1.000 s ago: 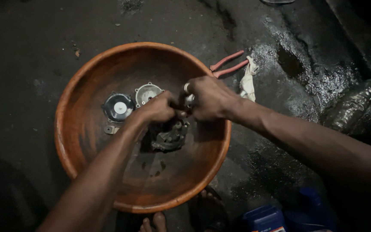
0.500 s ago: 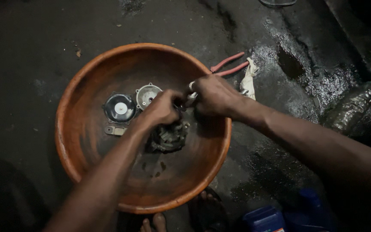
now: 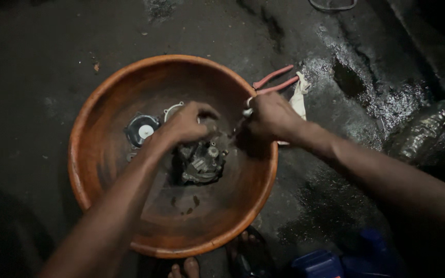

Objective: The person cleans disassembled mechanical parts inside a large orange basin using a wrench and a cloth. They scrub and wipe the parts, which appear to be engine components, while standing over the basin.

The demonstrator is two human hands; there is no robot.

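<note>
A dark, greasy metal engine part [image 3: 200, 160] lies in the middle of a wide orange-brown bowl [image 3: 171, 57]. My left hand [image 3: 185, 123] curls over the part's upper end and grips it. My right hand [image 3: 272, 116] hovers at the bowl's right rim, closed around a small slim tool with a pale end [image 3: 246, 106]; its tip points toward the part. A round black cover with a white centre [image 3: 141, 129] lies left of my left hand. A grey round cover [image 3: 170, 108] is mostly hidden behind that hand.
Red-handled pliers [image 3: 274, 77] and a white rag [image 3: 299, 94] lie on the wet, dark floor just right of the bowl. A crumpled clear plastic bottle [image 3: 419, 128] lies farther right. A blue container [image 3: 319, 262] and my toes [image 3: 184, 268] are at the bottom.
My right hand has pulled right and slightly up, away from my left hand, taking the small tool with it. My left hand shifted left, covering more of the grey cover.
</note>
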